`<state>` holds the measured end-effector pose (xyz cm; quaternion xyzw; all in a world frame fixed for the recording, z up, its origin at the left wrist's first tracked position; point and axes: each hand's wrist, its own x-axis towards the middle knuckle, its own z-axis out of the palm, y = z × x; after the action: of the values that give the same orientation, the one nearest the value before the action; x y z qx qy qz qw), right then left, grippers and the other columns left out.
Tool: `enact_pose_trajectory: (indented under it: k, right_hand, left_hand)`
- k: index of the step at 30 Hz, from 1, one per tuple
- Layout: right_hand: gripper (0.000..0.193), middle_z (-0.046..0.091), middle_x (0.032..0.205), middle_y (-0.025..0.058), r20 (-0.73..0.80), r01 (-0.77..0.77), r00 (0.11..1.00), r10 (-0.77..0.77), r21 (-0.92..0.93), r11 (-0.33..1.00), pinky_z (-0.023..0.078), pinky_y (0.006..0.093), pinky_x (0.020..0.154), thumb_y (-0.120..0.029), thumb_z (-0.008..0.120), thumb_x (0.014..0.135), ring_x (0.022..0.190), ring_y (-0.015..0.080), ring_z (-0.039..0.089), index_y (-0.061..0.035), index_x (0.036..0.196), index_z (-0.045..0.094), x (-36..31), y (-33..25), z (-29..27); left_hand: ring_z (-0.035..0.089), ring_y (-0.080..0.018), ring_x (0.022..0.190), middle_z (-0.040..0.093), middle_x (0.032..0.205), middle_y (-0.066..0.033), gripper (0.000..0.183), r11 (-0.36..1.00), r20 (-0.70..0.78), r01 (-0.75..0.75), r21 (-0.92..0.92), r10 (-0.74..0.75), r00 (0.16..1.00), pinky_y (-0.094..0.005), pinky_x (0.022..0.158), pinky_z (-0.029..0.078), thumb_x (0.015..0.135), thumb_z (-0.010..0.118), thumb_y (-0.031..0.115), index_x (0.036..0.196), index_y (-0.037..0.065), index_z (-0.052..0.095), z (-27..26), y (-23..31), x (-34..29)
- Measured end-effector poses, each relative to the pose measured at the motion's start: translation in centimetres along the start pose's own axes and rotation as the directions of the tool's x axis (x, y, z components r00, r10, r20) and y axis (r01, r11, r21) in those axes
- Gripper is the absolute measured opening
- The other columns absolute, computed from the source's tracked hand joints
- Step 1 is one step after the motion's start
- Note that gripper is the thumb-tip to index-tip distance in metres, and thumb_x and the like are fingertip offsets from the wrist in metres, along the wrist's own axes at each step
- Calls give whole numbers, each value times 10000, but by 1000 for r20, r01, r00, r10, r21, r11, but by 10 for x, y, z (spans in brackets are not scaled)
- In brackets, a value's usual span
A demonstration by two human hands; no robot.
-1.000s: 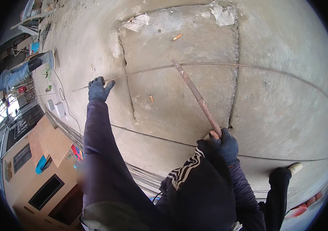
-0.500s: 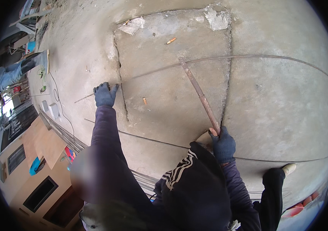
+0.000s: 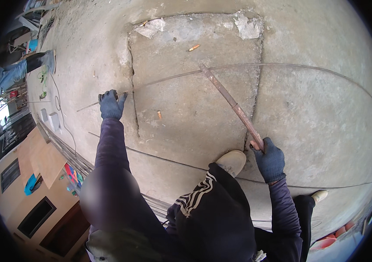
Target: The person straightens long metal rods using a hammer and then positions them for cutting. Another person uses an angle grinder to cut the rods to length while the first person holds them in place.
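A long thin steel rod (image 3: 166, 80) runs across the concrete and curves away to the right. My left hand (image 3: 112, 105), in a dark grey glove, is closed around it near its left end, with a short length sticking out beyond the fist. My right hand (image 3: 268, 160), gloved alike with a bare thumb tip showing, grips the near end of a rusty metal pipe (image 3: 232, 104). The pipe slants away to the upper left, and its far end meets the rod; how the two fit together is too small to tell.
Another rod (image 3: 173, 160) lies nearer my feet, beside my shoe (image 3: 231, 162). Cigarette butts (image 3: 194, 47) and paper scraps (image 3: 247, 26) dot the slab. A bundle of rods (image 3: 70, 150), white blocks (image 3: 54, 121) and a person's leg (image 3: 11, 78) are at left.
My right hand has swung the pipe's near end to the right and slightly nearer me. My left hand has shifted slightly left along with the rod, and my shoe now shows more.
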<state>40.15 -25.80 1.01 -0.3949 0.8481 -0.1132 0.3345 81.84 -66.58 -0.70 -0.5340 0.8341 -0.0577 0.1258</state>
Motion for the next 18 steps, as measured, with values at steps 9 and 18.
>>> enact_pose_trajectory:
  k: [9, 18]
  right_hand:
    - [397, 627, 630, 165, -9, 22, 1000, -23, -127, 992, 511, 459, 539, -444, 712, 928, 587, 383, 661, -88, 834, 564, 6, 9, -27]
    - [396, 633, 622, 145, -57, 68, 995, -80, -181, 981, 516, 425, 530, -461, 713, 921, 573, 344, 674, -95, 837, 586, 16, 19, -40]
  left_hand:
    - [619, -325, 904, 669, 867, -118, 415, 991, -55, 109, -75, -113, 992, -473, 984, 383, 893, 699, 469, 944, 61, 641, 27, 22, -50]
    - [622, -322, 948, 679, 883, -119, 423, 970, -58, 217, -107, -224, 973, -490, 1041, 358, 897, 682, 478, 940, 58, 659, 34, 41, -81]
